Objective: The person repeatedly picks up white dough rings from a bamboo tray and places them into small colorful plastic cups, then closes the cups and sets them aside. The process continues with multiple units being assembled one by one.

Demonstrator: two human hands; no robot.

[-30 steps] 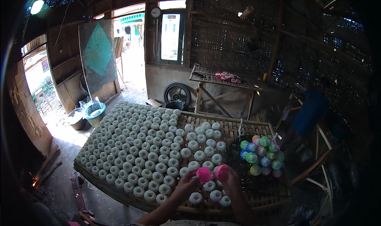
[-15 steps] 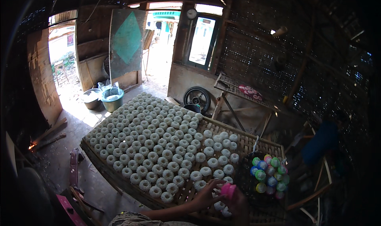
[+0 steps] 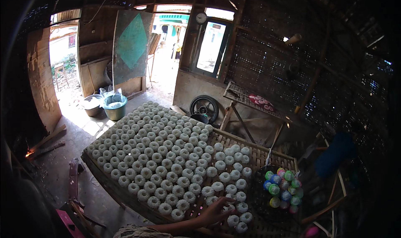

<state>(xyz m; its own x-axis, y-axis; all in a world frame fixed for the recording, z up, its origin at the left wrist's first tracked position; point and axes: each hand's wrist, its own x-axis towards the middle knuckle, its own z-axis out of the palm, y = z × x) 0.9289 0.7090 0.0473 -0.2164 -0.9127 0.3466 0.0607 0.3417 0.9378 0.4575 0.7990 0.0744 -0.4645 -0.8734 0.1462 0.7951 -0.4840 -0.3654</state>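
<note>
White ring-shaped cakes [image 3: 156, 157], grainy on the surface, cover most of a woven bamboo rack [image 3: 255, 148] in close rows. At the near edge of the rack, my left hand [image 3: 217, 211] has its fingers curved round one white ring cake [image 3: 229, 207], partly hidden by them. More rings lie just right of the fingers. Far down at the lower right, a pink cup-like mould [image 3: 311, 231] shows in deep shadow. Around it I cannot make out my right hand.
A dark round tray [image 3: 257, 198] holds several bright balls [image 3: 286, 190] filled with something white. Two tubs [image 3: 115, 105] stand by the doorway. A small fire [image 3: 29, 153] burns at the left with sticks. Behind the rack are a wheel [image 3: 204, 108] and a slatted table [image 3: 246, 96].
The pink mould has gone from between my hands to the lower right, and my right hand has left the rack. My left hand has lowered slightly among the rings.
</note>
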